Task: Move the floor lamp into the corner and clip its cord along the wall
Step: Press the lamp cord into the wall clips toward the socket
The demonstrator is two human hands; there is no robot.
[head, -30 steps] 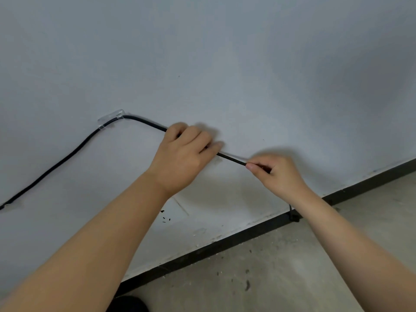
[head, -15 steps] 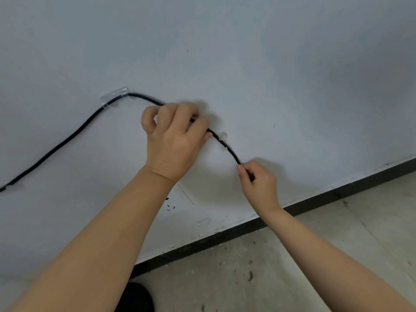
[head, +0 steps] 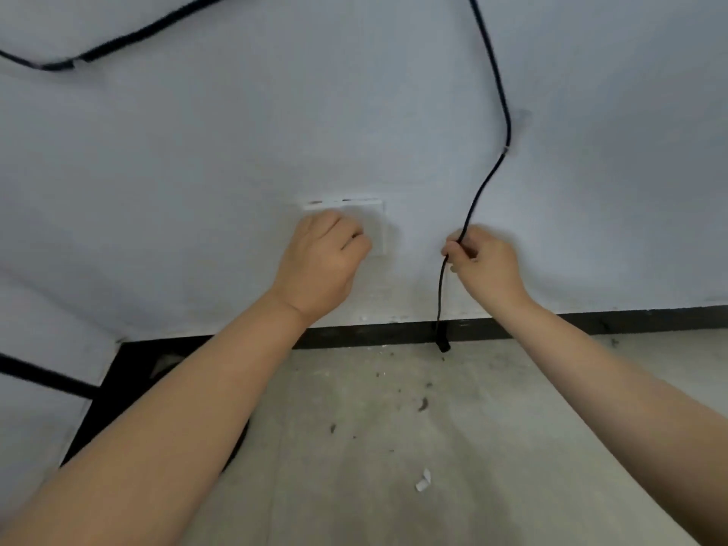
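Note:
A black lamp cord (head: 497, 84) runs down the pale wall from the top edge, passes a small clear clip (head: 506, 150), and drops toward the floor. My right hand (head: 482, 260) is shut on the cord below that clip; the cord's loose end (head: 443, 342) hangs in front of the black baseboard. My left hand (head: 325, 262) rests closed against the wall over a white outlet plate (head: 370, 214), holding nothing that I can see. Another stretch of cord (head: 118, 45) crosses the upper left of the wall, blurred. The lamp itself is out of view.
A black baseboard (head: 630, 319) lines the wall above a dusty concrete floor (head: 394, 447). A scrap of white paper (head: 423, 480) lies on the floor. At the left the wall turns a corner, with dark trim (head: 102, 388) along it.
My view has swung down and left. My left hand let go of the cord and moved down onto the outlet plate. My right hand slid lower along the cord, which now hangs nearly straight down.

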